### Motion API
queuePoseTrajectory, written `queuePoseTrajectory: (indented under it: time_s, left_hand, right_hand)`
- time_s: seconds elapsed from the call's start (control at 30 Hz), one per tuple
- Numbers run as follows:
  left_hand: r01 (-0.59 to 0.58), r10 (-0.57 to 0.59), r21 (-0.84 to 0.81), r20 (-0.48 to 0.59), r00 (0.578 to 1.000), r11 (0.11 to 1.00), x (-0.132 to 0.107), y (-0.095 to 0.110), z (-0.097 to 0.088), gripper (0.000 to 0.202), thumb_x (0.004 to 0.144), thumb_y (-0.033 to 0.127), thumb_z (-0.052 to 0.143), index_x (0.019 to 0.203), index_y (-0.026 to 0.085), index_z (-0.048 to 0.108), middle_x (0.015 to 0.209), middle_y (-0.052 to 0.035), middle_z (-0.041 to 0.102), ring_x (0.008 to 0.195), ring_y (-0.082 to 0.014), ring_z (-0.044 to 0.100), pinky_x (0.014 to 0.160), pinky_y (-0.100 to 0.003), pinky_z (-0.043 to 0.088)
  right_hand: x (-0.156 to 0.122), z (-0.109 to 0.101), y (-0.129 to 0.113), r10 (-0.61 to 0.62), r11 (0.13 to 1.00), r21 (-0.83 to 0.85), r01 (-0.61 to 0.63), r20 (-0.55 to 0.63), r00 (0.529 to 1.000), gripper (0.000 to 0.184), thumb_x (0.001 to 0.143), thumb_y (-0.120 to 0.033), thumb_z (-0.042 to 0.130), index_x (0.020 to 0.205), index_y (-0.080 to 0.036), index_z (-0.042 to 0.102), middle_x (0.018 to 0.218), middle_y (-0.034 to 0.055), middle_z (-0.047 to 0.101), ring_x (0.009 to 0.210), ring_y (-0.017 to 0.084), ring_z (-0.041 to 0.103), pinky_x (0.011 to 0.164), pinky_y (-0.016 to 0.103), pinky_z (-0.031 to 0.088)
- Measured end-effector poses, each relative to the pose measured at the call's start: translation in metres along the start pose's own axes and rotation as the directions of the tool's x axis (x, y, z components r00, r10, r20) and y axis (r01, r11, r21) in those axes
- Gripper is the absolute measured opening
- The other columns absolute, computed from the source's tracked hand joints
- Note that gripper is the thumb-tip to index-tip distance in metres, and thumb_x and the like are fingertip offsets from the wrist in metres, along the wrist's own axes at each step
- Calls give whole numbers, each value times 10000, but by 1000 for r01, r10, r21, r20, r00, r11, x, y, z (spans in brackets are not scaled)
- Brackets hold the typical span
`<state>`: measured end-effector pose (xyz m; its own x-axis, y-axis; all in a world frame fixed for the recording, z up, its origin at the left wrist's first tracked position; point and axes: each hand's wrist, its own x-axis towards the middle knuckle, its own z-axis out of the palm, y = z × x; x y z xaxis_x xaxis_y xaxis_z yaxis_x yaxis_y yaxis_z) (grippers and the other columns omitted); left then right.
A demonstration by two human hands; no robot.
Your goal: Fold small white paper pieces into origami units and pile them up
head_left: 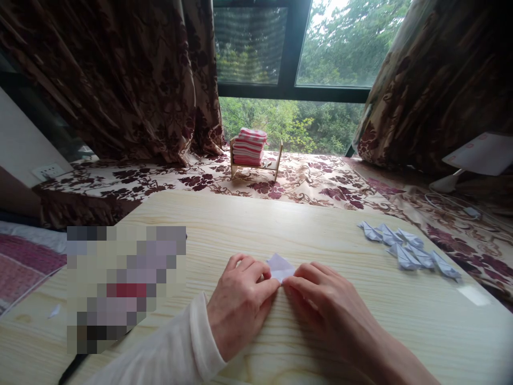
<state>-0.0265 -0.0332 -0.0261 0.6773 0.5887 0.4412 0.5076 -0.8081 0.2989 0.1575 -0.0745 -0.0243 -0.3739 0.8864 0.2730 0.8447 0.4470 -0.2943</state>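
A small piece of folded white paper [280, 266] lies on the wooden table [224, 219], its pointed tip facing away from me. My left hand [247, 291] grips its left side, thumb and index finger pressed at the near edge. From the right, my right hand [324, 297] pinches the same near edge, its fingertips close to the left thumb. Both hands rest low over the tabletop, and they cover parts of the paper's sides. Several folded white paper pieces [404, 255] lie grouped at the table's right side.
A pixelated area [126, 289] hides an object on the left of the table, with a dark cable [76, 366] running from it. A small white scrap [54, 311] lies at far left. Behind, a little stand [276, 166] holds folded striped cloths [249, 147]; a white lamp [479, 154] stands right.
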Motion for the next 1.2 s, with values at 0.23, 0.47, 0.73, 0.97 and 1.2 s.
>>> queuePoseTrajectory:
  time_s: [0.23, 0.47, 0.73, 0.97, 1.2]
  left_hand:
    - [-2, 1, 35, 36, 999, 999, 0, 1, 0, 242, 886, 187, 434, 859, 193, 675, 842, -49, 606, 831, -187, 497, 818, -396, 377]
    - [-18, 18, 42, 15, 1000, 999, 0, 1, 0, 229, 872, 166, 455, 882, 204, 681, 861, -52, 609, 842, -187, 495, 810, -382, 383]
    - [0, 0, 25, 5, 1000, 1000, 0, 1, 0, 208, 870, 167, 454, 825, 175, 658, 860, -52, 618, 849, -187, 511, 817, -384, 382]
    - [-7, 7, 27, 3, 1000, 1000, 0, 1, 0, 194, 866, 162, 462, 801, 168, 645, 872, -44, 631, 861, -186, 521, 832, -387, 375]
    - [-17, 17, 25, -10, 1000, 1000, 0, 2, 0, 205, 875, 172, 454, 786, 170, 640, 869, -46, 637, 849, -186, 518, 822, -383, 372]
  right_hand:
    - [9, 5, 2, 189, 973, 135, -189, 13, 982, 212, 877, -244, 444, 795, -202, 635, 756, 30, 595, 695, 151, 532, 613, 255, 390]
    - [16, 7, 0, 269, 954, 122, -274, 49, 962, 177, 829, -232, 490, 681, -194, 580, 695, 10, 596, 642, 144, 522, 584, 251, 344]
    - [16, 7, -1, 243, 967, 70, -246, 48, 969, 193, 844, -217, 466, 669, -187, 542, 681, 5, 583, 627, 137, 496, 584, 253, 320]
    - [15, 10, -3, 221, 975, 30, -221, 16, 975, 178, 842, -193, 463, 674, -187, 520, 674, 6, 563, 617, 135, 477, 590, 249, 318]
    - [14, 11, -3, 192, 981, 5, -192, -25, 981, 195, 842, -189, 456, 657, -188, 519, 652, 7, 556, 595, 133, 472, 571, 246, 314]
